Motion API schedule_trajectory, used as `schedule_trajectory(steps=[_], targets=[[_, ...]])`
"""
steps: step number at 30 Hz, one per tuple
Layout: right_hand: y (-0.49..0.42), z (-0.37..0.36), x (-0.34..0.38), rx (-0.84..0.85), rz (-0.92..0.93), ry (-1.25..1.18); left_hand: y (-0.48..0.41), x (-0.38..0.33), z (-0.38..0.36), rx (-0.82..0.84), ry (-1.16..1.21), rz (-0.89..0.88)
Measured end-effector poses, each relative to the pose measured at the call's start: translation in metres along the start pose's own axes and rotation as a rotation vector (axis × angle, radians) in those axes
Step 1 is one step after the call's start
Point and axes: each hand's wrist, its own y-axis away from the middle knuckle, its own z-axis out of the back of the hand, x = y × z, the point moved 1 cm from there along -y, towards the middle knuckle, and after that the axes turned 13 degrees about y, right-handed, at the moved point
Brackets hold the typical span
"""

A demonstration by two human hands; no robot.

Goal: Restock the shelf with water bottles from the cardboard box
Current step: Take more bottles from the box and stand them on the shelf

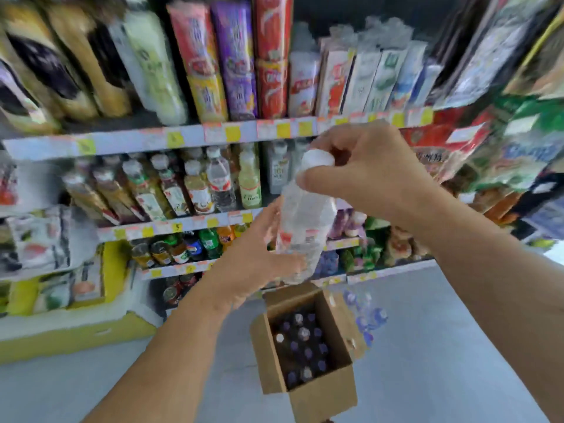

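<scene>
Two bare forearms [171, 346] reach up from the bottom of the view and meet at a clear plastic water bottle [305, 221]. It is held in the air in front of the shelving, tilted so that its top leans to the right. The left hand [253, 257] grips the bottle's lower half, fingers curled round it near the base. The right hand [369, 175] pinches the neck just under the white screw cap [319, 157], with the thumb in front and the fingers bent over behind.

A label with red and white patches runs round the bottle's middle, but blur makes its writing unreadable. Above the label the body is colourless and see-through.

Below the bottle, a brown cardboard box [323, 395] stands on the pale grey floor [442, 346] with its flaps open. It is packed with upright bottles whose dark and purplish caps [305, 346] show from above. Just to the right of the box lies a blurred cluster of blue-capped bottles [366, 319].

Behind, the store shelf [137, 141] has yellow price tags [232, 134] along its pale rails, none legible. Tall snack tubes [271, 56] stand on the upper level and drink bottles [219, 184] on the levels beneath. Their brand print is smeared beyond reading.
</scene>
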Motion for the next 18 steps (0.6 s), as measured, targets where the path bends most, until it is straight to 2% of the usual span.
schedule_trajectory(steps=[6, 8, 10, 12, 14, 16, 18], targets=[[-0.038, 0.055, 0.088, -0.255, 0.037, -0.134, 0.018, -0.095, 0.000, -0.021, -0.030, -0.247], [-0.046, 0.058, 0.105, -0.289, 0.038, -0.224, 0.027, -0.118, 0.010, -0.033, 0.003, -0.286], [-0.051, 0.055, 0.115, -0.192, 0.013, -0.339, 0.034, -0.140, 0.025, 0.033, 0.073, -0.306], [-0.052, 0.045, 0.124, 0.036, 0.029, -0.549, 0.039, -0.162, 0.039, 0.132, 0.165, -0.340], [-0.052, 0.037, 0.139, 0.212, 0.089, -0.773, 0.044, -0.183, 0.052, 0.159, 0.265, -0.342], [-0.055, 0.034, 0.152, 0.242, 0.176, -0.812, 0.046, -0.197, 0.063, 0.173, 0.274, -0.342], [-0.060, 0.033, 0.165, 0.167, 0.240, -0.720, 0.047, -0.204, 0.072, 0.191, 0.268, -0.350]])
